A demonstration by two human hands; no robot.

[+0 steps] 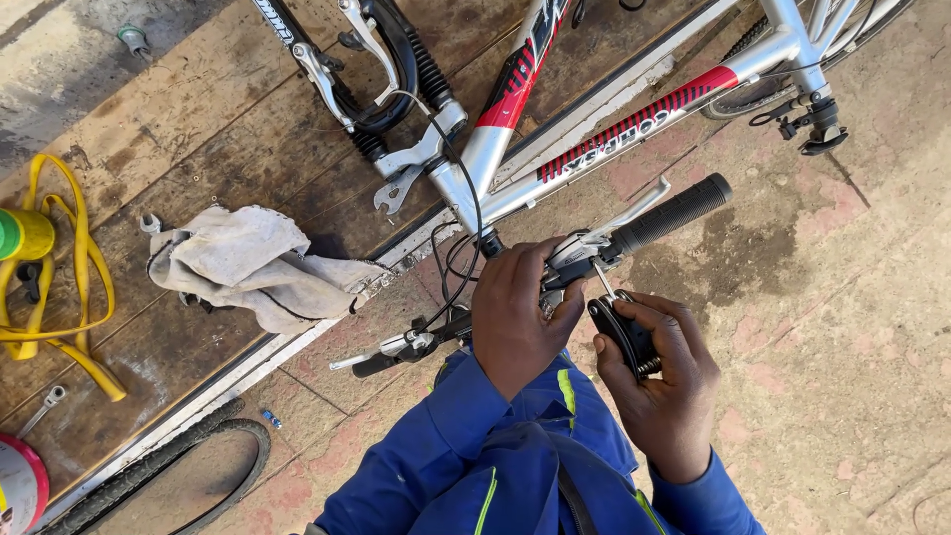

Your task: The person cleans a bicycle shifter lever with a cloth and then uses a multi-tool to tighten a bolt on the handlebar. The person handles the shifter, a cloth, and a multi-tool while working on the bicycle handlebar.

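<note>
**Two hands at a bicycle handlebar**

A bicycle (pixel 555 149) with a silver and red frame lies across the scene, its handlebar (pixel 594 248) nearest the person. The left hand (pixel 517 315) is closed around the bar at its middle, fingers curled over the top next to the silver brake lever (pixel 634 213). Right of that hand, the black rubber grip (pixel 672 213) points to the far right.

The right hand (pixel 662 381) sits just near of the bar and is wrapped around a screwdriver (pixel 622 332) with a black handle. Its thin metal shaft rises to the clamp by the brake lever, where the tip meets the fitting. Both arms wear blue sleeves (pixel 466 446) with a yellow-green stripe.

On the far side, a grey rag (pixel 253 263) lies crumpled on the wooden boards (pixel 198 129), with a spanner (pixel 394 193) just right of it beside the front fork. At the far left lies a yellow strap (pixel 74 297) and a yellow and green can (pixel 25 235). A small spanner (pixel 42 408) lies near the left edge. A loose black tyre (pixel 168 471) curves across the near left, on the reddish paving (pixel 822 327).
</note>
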